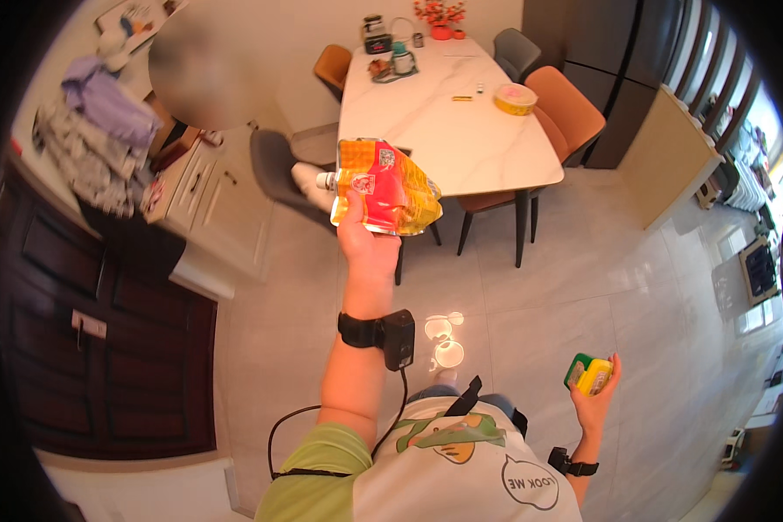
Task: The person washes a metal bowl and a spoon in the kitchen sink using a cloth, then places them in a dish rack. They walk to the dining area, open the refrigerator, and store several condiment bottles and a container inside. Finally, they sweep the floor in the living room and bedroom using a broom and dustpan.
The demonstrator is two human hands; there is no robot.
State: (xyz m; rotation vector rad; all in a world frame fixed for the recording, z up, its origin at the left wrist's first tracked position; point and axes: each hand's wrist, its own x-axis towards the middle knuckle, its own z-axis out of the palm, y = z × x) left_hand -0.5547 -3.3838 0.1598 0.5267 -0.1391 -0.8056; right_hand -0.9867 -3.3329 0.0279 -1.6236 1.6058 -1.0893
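Note:
A red and orange foil spout pouch (401, 189) with a whitish cap is gripped in my left hand (365, 235), raised in front of the near end of the marble-patterned dining table (424, 137). My thumb lies across the pouch's face. Low on the right, away from the table, my right hand (597, 398) holds a small yellow container (592, 378) with a green part, my fingers wrapped around its side and bottom. Both wrists wear black straps with small devices.
Chairs stand around the table, an orange one (568, 114) at the right and a dark grey one (280, 163) at the left. A round yellow tub (515, 99) sits on the tabletop. White drawers (225, 209) and a dark door (130, 326) are at the left.

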